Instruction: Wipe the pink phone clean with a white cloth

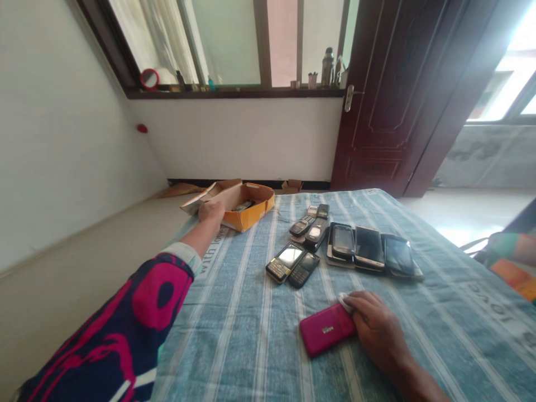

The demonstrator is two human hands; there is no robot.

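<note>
At the far left of the cloth-covered table, my left hand (212, 212) grips the near left edge of an orange cardboard box (256, 216), whose flap stands open. Inside the box lie some dark phones (244, 205). A magenta mobile phone (324, 330) lies back up close to me. My right hand (377, 324) is at that phone's right end, fingers bent round a small crumpled white cloth (344, 301). Beyond it two keypad phones (286, 261) lie side by side, with several more keypad phones (317, 231) stacked behind them.
Several touchscreen phones (369, 247) lie overlapping in a row at the right. The striped blue tablecloth (243, 312) covers the surface. Behind stand a window sill (234, 94) with small items and a dark red door (389, 84). Part of a person (513, 251) shows at the right edge.
</note>
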